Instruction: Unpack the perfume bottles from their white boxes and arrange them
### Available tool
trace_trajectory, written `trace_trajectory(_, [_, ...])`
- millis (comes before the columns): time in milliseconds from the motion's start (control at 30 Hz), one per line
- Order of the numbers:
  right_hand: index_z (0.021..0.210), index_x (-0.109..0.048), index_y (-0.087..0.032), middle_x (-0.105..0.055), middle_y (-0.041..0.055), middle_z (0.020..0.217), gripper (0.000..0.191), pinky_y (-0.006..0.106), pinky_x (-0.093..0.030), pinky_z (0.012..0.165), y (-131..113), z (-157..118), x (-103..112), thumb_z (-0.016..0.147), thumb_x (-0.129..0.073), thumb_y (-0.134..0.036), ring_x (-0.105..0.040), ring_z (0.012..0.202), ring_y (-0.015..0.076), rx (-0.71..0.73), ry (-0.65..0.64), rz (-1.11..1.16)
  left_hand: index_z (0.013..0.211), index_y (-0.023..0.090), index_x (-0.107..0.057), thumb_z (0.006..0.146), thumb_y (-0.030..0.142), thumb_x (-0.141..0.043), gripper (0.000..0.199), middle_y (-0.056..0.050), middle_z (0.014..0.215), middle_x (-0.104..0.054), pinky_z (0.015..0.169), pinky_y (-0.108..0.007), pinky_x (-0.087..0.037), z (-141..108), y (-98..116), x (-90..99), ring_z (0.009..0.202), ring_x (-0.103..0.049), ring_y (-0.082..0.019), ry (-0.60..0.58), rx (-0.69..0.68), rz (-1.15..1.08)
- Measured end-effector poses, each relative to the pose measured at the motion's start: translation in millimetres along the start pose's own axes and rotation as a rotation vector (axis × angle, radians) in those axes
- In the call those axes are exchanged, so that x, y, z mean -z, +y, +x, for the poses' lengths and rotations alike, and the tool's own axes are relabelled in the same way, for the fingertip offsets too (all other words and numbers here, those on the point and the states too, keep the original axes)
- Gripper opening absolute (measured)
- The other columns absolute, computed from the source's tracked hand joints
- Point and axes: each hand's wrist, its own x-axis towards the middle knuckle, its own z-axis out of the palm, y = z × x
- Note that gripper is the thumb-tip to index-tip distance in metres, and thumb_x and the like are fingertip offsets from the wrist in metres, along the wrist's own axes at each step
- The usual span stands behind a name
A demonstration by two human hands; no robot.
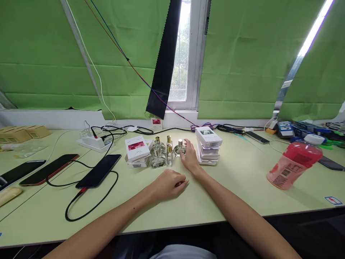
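Note:
My right hand is closed round the right side of a round glass bottle with a silver cap, which stands on the table. My left hand rests on the table nearer to me, its fingers curled with nothing visible in them. Left of the held bottle stand slim bottles with gold caps and several round glass bottles. White boxes with a red picture are piled further left. A stack of white boxes rises just right of my right hand.
Phones and looped black cables lie left, one phone plugged in. A power strip sits behind them. A pink drink bottle stands on the right. Brown boxes are at the far left. The table edge is near me.

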Motion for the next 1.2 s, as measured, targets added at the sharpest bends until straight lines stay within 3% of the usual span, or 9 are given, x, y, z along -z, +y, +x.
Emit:
trace_trajectory(133, [0.141,-0.04,-0.016,-0.054,0.0186,0.129,0.059,0.05,-0.048,0.106,-12,-2,6,0.084,-0.05,-0.009,-0.052,0.127,0.0309,0.071,0.046,-0.06,0.058,0.018,-0.039,0.097,0.024,-0.049,0.04,0.005,0.05,-0.036,0.052,-0.029,-0.022,0,0,0.2,0.047,-0.024,-0.009,-0.002,0.001,-0.006])
trace_trajectory(333, [0.137,-0.043,-0.018,-0.038,0.0195,0.139,0.047,0.046,-0.049,0.105,-38,-4,24,0.091,-0.046,-0.01,-0.047,0.132,0.0288,0.219,0.212,-0.057,0.059,0.019,-0.038,0.095,0.024,-0.049,0.038,0.005,0.051,-0.038,0.052,-0.029,-0.022,0,-1,0.0,0.047,-0.025,-0.009,-0.019,0.018,-0.013])
trace_trajectory(500, [0.128,-0.049,-0.02,-0.047,0.0164,0.13,0.036,0.046,-0.045,0.108,-43,5,46,0.093,-0.044,-0.013,-0.048,0.131,0.0264,0.337,0.436,-0.103,0.061,0.019,-0.036,0.096,0.025,-0.048,0.038,0.005,0.052,-0.039,0.052,-0.029,-0.021,-1,0,0.6,0.047,-0.027,-0.009,-0.044,0.044,-0.016])
trace_trajectory(633, [0.12,-0.054,-0.022,-0.052,0.0148,0.123,0.03,0.055,-0.037,0.109,-36,15,66,0.092,-0.045,-0.016,-0.051,0.126,0.0295,0.218,0.659,-0.268,0.06,0.019,-0.034,0.096,0.026,-0.047,0.039,0.004,0.052,-0.039,0.052,-0.03,-0.02,-1,0,1.1,0.048,-0.026,-0.009,-0.045,0.051,-0.019])
trace_trajectory(733, [0.116,-0.057,-0.021,-0.053,0.0151,0.122,0.028,0.058,-0.032,0.109,-31,21,77,0.09,-0.046,-0.019,-0.049,0.125,0.0317,0.083,0.757,-0.316,0.06,0.019,-0.034,0.096,0.025,-0.048,0.039,0.005,0.051,-0.037,0.052,-0.03,-0.019,-1,0,1.0,0.047,-0.025,-0.009,-0.044,0.05,-0.021])
trace_trajectory(933, [0.111,-0.06,-0.02,-0.056,0.0146,0.119,0.029,0.055,-0.033,0.107,-18,28,82,0.084,-0.056,-0.029,-0.05,0.112,0.0329,-0.061,0.679,-0.413,0.061,0.019,-0.034,0.096,0.025,-0.048,0.038,0.005,0.052,-0.037,0.052,-0.03,-0.019,-1,0,0.9,0.047,-0.025,-0.009,-0.047,0.053,-0.021])
trace_trajectory(1200, [0.118,-0.059,-0.021,-0.054,0.0143,0.126,0.037,0.052,-0.034,0.104,-10,29,79,0.083,-0.061,-0.034,-0.047,0.118,0.0336,-0.214,0.552,-0.429,0.061,0.019,-0.034,0.095,0.024,-0.048,0.037,0.005,0.052,-0.034,0.052,-0.029,-0.019,0,2,3.8,0.048,-0.025,-0.009,-0.062,0.053,-0.027])
